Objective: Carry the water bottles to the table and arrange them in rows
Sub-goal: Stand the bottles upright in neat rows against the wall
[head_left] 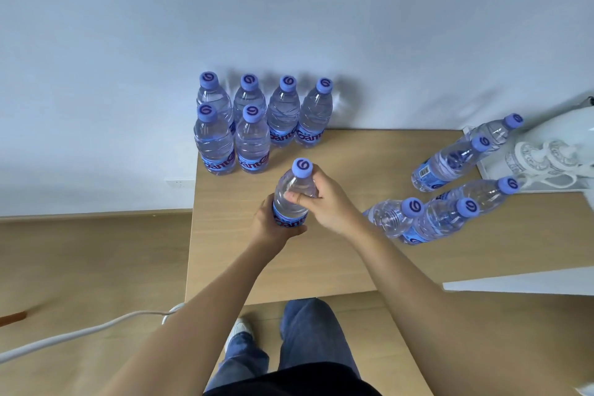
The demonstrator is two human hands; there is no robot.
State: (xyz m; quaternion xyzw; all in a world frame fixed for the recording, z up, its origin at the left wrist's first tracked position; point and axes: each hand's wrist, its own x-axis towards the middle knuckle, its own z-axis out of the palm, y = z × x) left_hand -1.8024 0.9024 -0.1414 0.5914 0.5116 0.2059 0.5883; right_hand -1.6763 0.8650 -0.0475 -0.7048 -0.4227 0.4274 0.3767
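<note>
Both forearms are reaching forward over the table (321, 267). Left hand (273, 222) is cupping the base of an upright water bottle (291, 202); right hand (324, 199) is wrapping its shoulder, thumb across the front. Bottle is standing mid-table, just right of the two-bottle front row (234, 145).

You get bright, even, bluish light; soft shadows fall on the pale wall (289, 10) behind, and wide-angle bending warps the edges.

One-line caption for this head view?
Both hands, left hand and right hand, grip a clear plastic purple-capped water bottle over the light wooden table, near six arranged bottles.
</note>
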